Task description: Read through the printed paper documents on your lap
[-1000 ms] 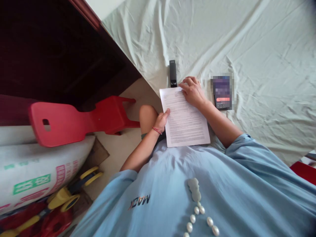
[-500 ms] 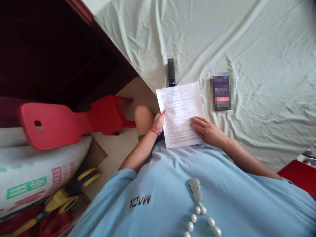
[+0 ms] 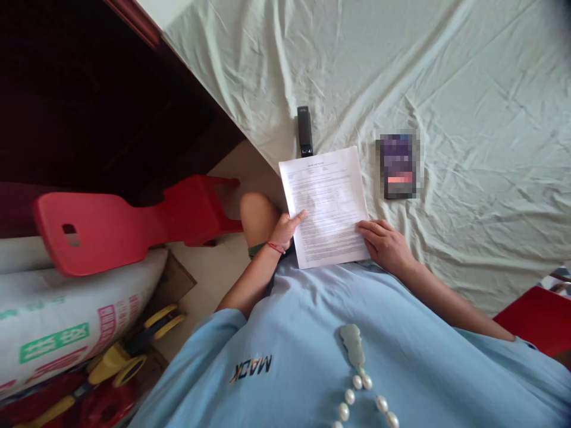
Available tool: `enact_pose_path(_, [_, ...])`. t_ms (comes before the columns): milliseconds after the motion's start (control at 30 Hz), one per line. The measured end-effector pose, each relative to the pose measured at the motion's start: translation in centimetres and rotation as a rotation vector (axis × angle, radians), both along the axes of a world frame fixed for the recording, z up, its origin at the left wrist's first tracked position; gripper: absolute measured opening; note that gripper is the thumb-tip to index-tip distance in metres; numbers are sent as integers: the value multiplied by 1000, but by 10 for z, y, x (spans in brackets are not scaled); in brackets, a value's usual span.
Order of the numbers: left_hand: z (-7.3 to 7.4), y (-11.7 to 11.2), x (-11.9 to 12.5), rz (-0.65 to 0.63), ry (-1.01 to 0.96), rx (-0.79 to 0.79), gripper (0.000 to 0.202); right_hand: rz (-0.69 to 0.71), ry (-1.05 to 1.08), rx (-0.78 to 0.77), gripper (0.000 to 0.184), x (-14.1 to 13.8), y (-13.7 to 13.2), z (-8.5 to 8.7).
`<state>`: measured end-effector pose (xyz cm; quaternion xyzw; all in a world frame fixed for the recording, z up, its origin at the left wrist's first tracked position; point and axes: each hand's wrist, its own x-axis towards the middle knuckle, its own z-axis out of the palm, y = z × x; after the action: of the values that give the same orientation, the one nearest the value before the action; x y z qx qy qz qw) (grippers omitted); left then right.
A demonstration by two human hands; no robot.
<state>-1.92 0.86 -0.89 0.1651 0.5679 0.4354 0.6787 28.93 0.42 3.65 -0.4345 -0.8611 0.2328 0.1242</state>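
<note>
Printed sheets of paper (image 3: 328,202) lie in a thin stack in front of my body, covered with small lines of text. My left hand (image 3: 285,229) grips their left edge, thumb on top and fingers hidden beneath. At the right edge, my right hand (image 3: 387,244) has its fingers close together over the margin, its thumb out of sight. Just beyond the top edge lies a black stapler (image 3: 304,129), its near end close to or under the paper. A phone (image 3: 398,166), its screen blurred out, rests to the right.
A pale green cloth (image 3: 473,148) with wrinkles covers the surface ahead. On the left stand a red plastic chair (image 3: 98,229), a white printed sack (image 3: 75,303) and a yellow wheeled item (image 3: 111,362). Another red piece (image 3: 539,318) shows at lower right.
My right hand has slid off the face of the page to its right edge, its fingers drawing in. My left thumb has shifted slightly farther onto the page.
</note>
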Motion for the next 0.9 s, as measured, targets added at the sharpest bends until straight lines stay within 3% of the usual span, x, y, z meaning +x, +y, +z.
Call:
enact_pose_path(267, [-10,-57,0,-140,-67,-52,68,-55,85,-6,37,-3,0,-3])
enact_pose_path(533, [-5,-54,1,-117,-104,-59,69,-82,181,-23,37,1,3,-6])
enact_pose_path(900, [-8,-52,10,-4,-106,-30,72,-140,121,32,36,10,-9,-8])
